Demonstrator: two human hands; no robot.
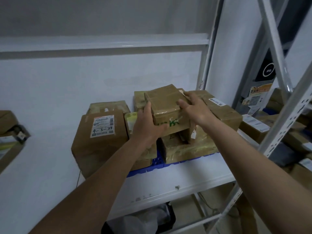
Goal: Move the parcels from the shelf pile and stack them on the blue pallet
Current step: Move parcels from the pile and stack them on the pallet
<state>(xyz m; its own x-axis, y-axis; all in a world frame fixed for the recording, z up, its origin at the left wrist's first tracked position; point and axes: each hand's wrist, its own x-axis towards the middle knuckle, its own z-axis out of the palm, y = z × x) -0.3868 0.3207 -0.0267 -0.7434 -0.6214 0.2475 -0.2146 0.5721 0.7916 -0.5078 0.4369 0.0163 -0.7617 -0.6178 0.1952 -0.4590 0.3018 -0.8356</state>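
Observation:
A small brown taped parcel [166, 105] with green writing on its front sits atop a pile of cardboard parcels. My left hand [146, 124] grips its left side and lower front corner. My right hand [195, 108] presses on its right top edge. Under the pile a blue pallet [157, 162] shows between the boxes. A larger box with a white label marked "4-3-24" [101, 139] leans at the pile's left. A taped carton [187, 147] lies directly below the held parcel, and another labelled box [221, 112] stands to the right.
The pallet rests on a white shelf board [168, 181] of a grey metal rack; an upright [287, 119] crosses at right, with more parcels [256, 127] behind it. A box [8, 132] sits at far left. A dark bag [143, 220] lies below the shelf.

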